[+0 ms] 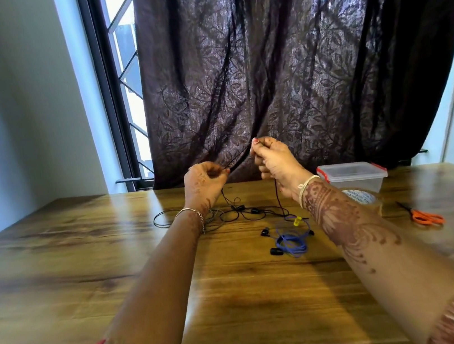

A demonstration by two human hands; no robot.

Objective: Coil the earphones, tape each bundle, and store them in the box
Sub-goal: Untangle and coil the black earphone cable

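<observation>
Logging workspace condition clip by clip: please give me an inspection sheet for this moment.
Surface: wooden table, glossy, strong grain.
Job's things: black earphones uncoiled, partly lifted; blue earphones coiled, lying nearer; clear box with red clips, tape roll and orange scissors at right.
Clutter: nothing seen.
Hands: left hand and right hand raised, fingers pinching the black cable stretched between them.
Cables: loose dark loop on the table, left of the left wrist.
Surroundings: dark curtain, barred window.
</observation>
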